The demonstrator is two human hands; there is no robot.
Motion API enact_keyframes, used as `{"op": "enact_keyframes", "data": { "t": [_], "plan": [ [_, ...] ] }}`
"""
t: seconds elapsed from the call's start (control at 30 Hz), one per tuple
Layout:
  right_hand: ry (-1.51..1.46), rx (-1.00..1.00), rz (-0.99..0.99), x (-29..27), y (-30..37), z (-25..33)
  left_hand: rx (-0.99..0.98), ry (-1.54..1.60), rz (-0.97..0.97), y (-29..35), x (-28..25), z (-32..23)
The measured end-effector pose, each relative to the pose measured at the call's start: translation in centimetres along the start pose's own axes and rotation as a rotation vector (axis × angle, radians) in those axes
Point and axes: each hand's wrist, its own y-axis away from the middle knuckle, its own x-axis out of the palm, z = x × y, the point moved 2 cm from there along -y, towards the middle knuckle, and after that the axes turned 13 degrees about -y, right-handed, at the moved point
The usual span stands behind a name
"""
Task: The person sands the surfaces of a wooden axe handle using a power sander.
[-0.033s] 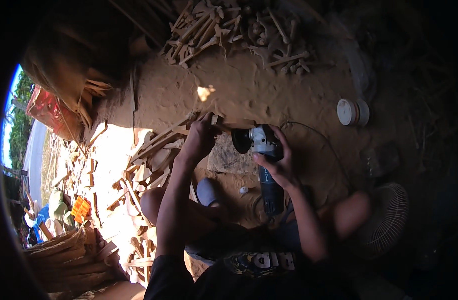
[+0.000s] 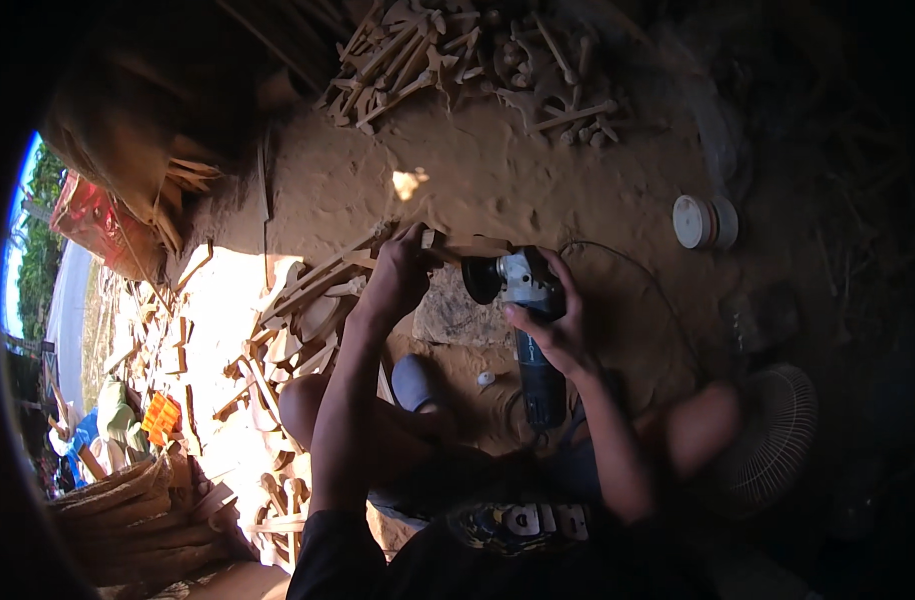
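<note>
On the left, pale wooden pieces (image 2: pixel 323 318) lie heaped on the sandy ground (image 2: pixel 323 185). Beside them, the left hand (image 2: pixel 405 268) is closed around the left end of a wooden strip (image 2: pixel 480 244), on the far side of a rough block (image 2: pixel 453 315). An angle grinder (image 2: pixel 540 380) meets or nearly meets the strip; contact is unclear. The right hand (image 2: pixel 560 335) curls around the grinder's head. Farther right sits a white tub (image 2: pixel 705 222).

1. Shirt (image 2: pixel 428 575): black; left sleeve (image 2: pixel 340 550) short, dark.
2. Chest print (image 2: pixel 523 530): pale block lettering to the right, mottled yellowish motif to the left.
3. Left hand (image 2: pixel 403 268), right hand (image 2: pixel 564 328): bare, as are the forearms and knees.
4. Slipper (image 2: pixel 415 383): grey-blue, rounded at its far end.
</note>
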Motion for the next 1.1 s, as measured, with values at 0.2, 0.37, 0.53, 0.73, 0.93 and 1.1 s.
{"op": "enact_keyframes", "data": {
  "t": [0.2, 0.37, 0.53, 0.73, 0.93, 1.1],
  "plan": [
    [-0.096, 0.127, -0.053, -2.2, -0.6, -1.2, 0.121, -0.057, -0.081, 0.3, 0.4, -0.1],
    [0.022, 0.16, -0.251, -7.4, 0.6, -6.3, 0.066, -0.032, -0.031, -0.2, 0.4, 0.4],
    [0.209, 0.296, -0.434, -12.4, 2.0, -10.5, 0.041, 0.061, -0.02, -0.7, 0.7, -0.4],
    [0.234, 0.177, -0.418, -9.7, 1.6, -7.5, 0.058, -0.003, -0.036, -0.9, 0.8, -0.7],
    [-0.067, 0.091, -0.084, -2.6, -1.2, 0.8, 0.037, 0.056, 0.006, -1.8, 0.6, -1.3],
    [-0.016, 0.062, -0.034, -2.2, -1.9, 0.0, 0.043, 0.041, -0.021, -1.4, 0.6, -1.2]
  ]
}}
